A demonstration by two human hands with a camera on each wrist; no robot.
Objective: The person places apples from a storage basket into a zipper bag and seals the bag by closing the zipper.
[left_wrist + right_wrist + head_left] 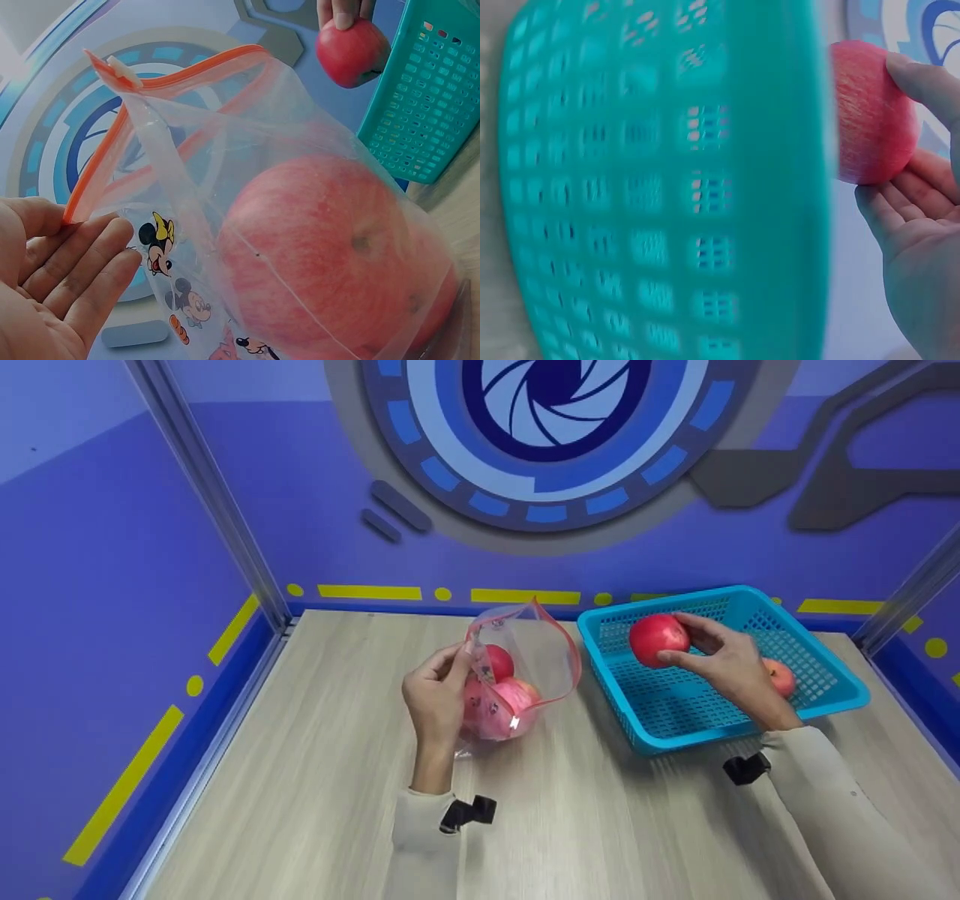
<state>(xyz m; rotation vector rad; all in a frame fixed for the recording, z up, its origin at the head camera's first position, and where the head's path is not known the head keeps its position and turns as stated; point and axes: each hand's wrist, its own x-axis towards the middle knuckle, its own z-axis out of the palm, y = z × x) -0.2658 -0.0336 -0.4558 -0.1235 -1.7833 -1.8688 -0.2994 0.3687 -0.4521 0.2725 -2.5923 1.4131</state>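
L hand [435, 697] pinches zip bag [525, 660] rim, prob | R hand [731, 664] fingers curled round apple [658, 639] over basket [840, 690]

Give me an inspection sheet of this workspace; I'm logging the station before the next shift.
Surface: pale wood-grain table.
Job's things: clear zip bag with orange rim, mouth open, apples inside; blue basket holding one apple; another apple held above it.
Clutter: nothing seen.
Hands: left hand holds the bag's rim; right hand grips the held apple with curled fingers.
Cables: nothing seen.
Surroundings: purple walls, yellow dashes, blue circular emblem.
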